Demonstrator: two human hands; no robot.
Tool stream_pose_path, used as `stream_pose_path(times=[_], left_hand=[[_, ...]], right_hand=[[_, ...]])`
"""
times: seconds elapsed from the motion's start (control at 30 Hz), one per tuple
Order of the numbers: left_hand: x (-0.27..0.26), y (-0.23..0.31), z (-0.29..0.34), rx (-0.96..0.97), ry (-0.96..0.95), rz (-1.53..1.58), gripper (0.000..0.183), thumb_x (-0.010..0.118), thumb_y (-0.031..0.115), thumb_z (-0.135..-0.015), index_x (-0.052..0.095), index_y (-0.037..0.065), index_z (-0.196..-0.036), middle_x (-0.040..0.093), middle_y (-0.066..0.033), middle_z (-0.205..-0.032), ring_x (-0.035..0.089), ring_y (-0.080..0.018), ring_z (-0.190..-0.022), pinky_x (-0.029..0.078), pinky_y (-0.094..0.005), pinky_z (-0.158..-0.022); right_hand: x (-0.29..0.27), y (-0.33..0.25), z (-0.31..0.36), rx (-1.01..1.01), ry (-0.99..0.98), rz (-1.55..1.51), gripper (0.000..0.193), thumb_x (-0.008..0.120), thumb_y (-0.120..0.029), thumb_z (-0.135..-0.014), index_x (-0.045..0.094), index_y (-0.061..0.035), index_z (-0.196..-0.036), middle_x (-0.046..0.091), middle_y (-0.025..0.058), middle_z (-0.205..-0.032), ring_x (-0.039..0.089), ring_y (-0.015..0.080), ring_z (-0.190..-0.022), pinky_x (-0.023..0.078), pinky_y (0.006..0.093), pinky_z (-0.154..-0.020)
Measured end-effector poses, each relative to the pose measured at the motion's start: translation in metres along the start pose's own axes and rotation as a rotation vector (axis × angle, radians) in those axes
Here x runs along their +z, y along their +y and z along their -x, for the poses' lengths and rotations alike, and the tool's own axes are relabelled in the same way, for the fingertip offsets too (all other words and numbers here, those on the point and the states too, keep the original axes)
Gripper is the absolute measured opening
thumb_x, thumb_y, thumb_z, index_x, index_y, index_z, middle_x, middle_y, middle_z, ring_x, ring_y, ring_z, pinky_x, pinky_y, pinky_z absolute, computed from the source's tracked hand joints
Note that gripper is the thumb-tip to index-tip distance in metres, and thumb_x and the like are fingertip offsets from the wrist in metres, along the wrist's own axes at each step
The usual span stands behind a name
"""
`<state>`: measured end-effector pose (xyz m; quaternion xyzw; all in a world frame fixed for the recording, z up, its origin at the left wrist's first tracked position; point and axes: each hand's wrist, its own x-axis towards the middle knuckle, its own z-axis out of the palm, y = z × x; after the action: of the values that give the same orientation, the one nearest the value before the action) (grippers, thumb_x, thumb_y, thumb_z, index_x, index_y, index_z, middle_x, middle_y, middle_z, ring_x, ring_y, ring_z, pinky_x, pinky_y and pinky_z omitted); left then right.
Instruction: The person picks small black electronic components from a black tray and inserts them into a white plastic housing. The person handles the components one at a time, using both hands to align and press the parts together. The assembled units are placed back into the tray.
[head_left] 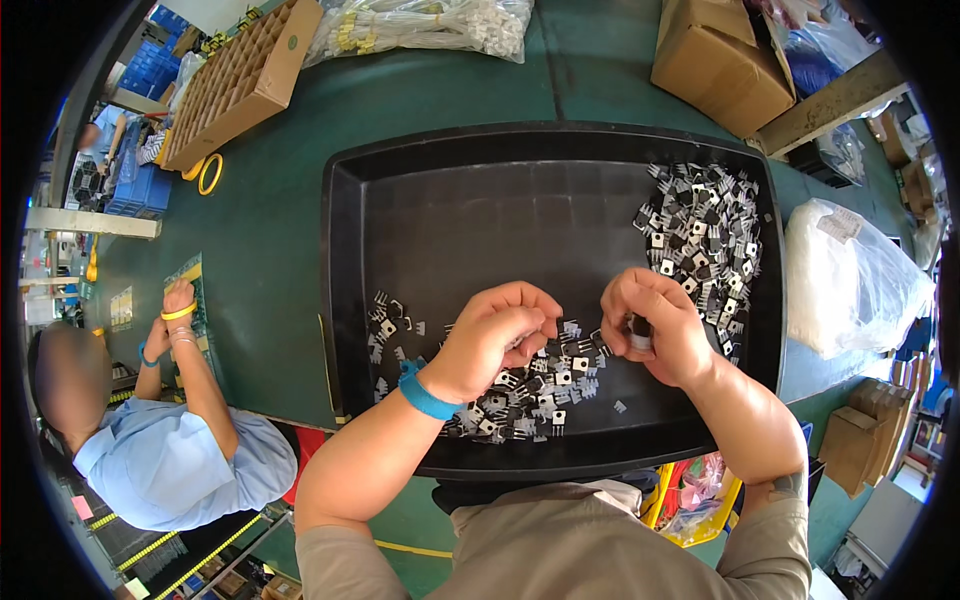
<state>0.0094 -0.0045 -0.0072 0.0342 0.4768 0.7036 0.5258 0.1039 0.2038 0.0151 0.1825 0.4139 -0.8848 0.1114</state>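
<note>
Two bare hands work above a large black tray (pixel 470 215) that fills the middle of the frame. The left hand (pixel 485 340), with a blue band (pixel 428 394) at its wrist, is just left of the lower centre; its fingers curl in together toward the thumb. A small pale bit shows among them, but I cannot tell what it is or whether it is gripped. The right hand (pixel 668 325), right of centre, has its thumb and fingers clamped on a small dark component (pixel 640 326), partly hidden by the fingers.

Many small black-and-silver components with metal legs lie in the tray: one dense heap (pixel 702 225) along the right side, one looser pile (pixel 560 388) beneath and between the hands at the lower middle, and a few scattered pieces (pixel 388 322) near the left wall.

Around the tray spreads a green table (pixel 265 280). At the upper left are a divided cardboard box (pixel 240 90) and a yellow ring (pixel 210 175); at the top, a clear bag of white leads (pixel 425 30); at the upper right, a cardboard box (pixel 715 75); at the right, a white plastic bag (pixel 845 285). A co-worker (pixel 190 460) in light blue sits at the lower left, both hands over a narrow green strip (pixel 198 290).
</note>
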Motion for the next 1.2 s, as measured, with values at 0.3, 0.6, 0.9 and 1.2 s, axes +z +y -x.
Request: stream_pose_path(times=[0.3, 0.6, 0.9, 1.2], left_hand=[[0.007, 0.003, -0.001, 0.064, 0.059, 0.013, 0.016, 0.059, 0.006, -0.091, 0.059, 0.005, -0.107, 0.065, -0.0086, -0.094, 0.046, -0.0057, -0.065, 0.034, -0.0183, -0.052], [0.007, 0.001, -0.001, 0.07, 0.023, -0.057, 0.016, 0.061, 0.01, -0.093, 0.06, 0.006, -0.109, 0.067, -0.0102, -0.094, 0.045, -0.0042, -0.062, 0.035, -0.0177, -0.052], [0.007, 0.0, -0.002, 0.049, 0.038, 0.036, 0.006, 0.055, 0.011, -0.096, 0.057, 0.006, -0.1, 0.064, -0.0089, -0.09, 0.044, -0.005, -0.061, 0.033, -0.0185, -0.05], [0.004, 0.0, -0.002, -0.02, -0.053, 0.165, 0.013, 0.053, 0.016, -0.097, 0.057, 0.004, -0.099, 0.059, -0.0055, -0.088, 0.043, -0.0064, -0.062, 0.029, -0.0186, -0.048]], right_hand=[[-0.001, 0.013, 0.005, -0.312, -0.314, 1.559, 0.027, 0.072, -0.019, -0.08, 0.057, -0.005, -0.097, 0.061, 0.0132, -0.09, 0.064, 0.0344, -0.078, 0.052, 0.0431, -0.069], [0.005, 0.007, 0.008, -0.278, -0.286, 1.639, 0.015, 0.065, -0.011, -0.082, 0.057, -0.0027, -0.09, 0.062, 0.0126, -0.087, 0.065, 0.0329, -0.075, 0.052, 0.0423, -0.065], [0.018, -0.014, 0.016, -0.277, -0.135, 1.135, 0.027, 0.057, 0.002, -0.079, 0.061, -0.0014, -0.106, 0.062, 0.0104, -0.073, 0.061, 0.0216, -0.06, 0.048, 0.032, -0.055], [0.016, 0.0, 0.015, -0.38, -0.001, 1.021, 0.02, 0.06, 0.002, -0.081, 0.061, -0.0006, -0.101, 0.06, 0.0059, -0.069, 0.056, 0.0107, -0.059, 0.046, 0.0268, -0.055]])
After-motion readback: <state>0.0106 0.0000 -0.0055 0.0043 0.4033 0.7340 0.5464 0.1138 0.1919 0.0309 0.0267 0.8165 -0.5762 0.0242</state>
